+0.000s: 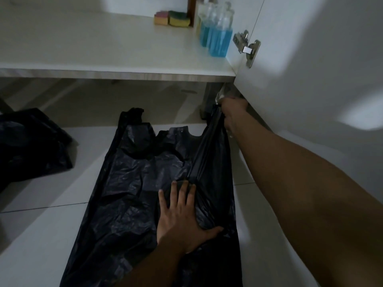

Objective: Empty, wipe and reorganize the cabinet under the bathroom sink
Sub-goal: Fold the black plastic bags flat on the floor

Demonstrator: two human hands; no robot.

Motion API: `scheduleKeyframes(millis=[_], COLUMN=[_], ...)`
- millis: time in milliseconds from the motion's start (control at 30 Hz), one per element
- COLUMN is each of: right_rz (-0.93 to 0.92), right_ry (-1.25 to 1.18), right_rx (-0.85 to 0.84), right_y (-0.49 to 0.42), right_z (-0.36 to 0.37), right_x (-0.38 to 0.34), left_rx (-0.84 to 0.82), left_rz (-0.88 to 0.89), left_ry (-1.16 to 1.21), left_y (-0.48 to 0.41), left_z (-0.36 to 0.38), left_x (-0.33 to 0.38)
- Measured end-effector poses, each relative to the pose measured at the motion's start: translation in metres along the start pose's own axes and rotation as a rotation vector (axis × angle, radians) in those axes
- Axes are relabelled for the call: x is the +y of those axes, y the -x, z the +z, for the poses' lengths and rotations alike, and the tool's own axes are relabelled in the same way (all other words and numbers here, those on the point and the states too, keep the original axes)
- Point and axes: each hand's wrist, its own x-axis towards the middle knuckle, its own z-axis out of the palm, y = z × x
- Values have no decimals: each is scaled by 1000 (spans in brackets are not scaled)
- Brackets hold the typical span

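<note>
The left hand (182, 216) lies flat on the black bag (128, 193), fingers straight and spread, thumb out to the side. It presses the plastic onto the floor (51, 235) and grips nothing, apparently to pin the bag in place. From just above its fingertips one handle (209, 146) of the bag runs as a taut, twisted strip up to the right hand (233, 110), which is closed round the strip's end beside the lower corner of the open cabinet door (310, 59). Pulling against the pinned plastic looks like a way to stretch the bag, either to smooth it for folding or to open its mouth; I cannot tell which. Something clear and crinkled (224, 92) shows just past the right knuckles, but whether that hand holds it too is unclear. The bag's other handle (134, 114) lies slack on the tiles. Beyond, the cabinet shelf (103, 48) stands raised off the floor. It carries two sponges (172, 18) at the back and clear bottles (217, 38) of blue liquid against the right wall, near the hinge (247, 47). That grouping suggests reorganizing is under way. A second dark bag (31, 141) lies crumpled on the floor, well to the left.
</note>
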Motion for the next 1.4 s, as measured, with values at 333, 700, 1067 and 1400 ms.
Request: scheduleKeyframes(millis=[333, 700, 1067, 1400], right_rz=[-361, -850, -894, -765], right_ry=[675, 1260, 1219, 1295], right_rx=[-166, -334, -127, -341], right_y=[-8, 31, 1, 62], right_z=[-5, -62, -56, -67], right_x=[17, 89, 85, 83], left_rx=[14, -13, -8, 5], left_rz=[-3, -2, -2, -4], left_ry=[15, 11, 4, 8], left_y=[0, 0, -1, 0], left_z=[1, 1, 2, 3], left_x=[-1, -1, 0, -1])
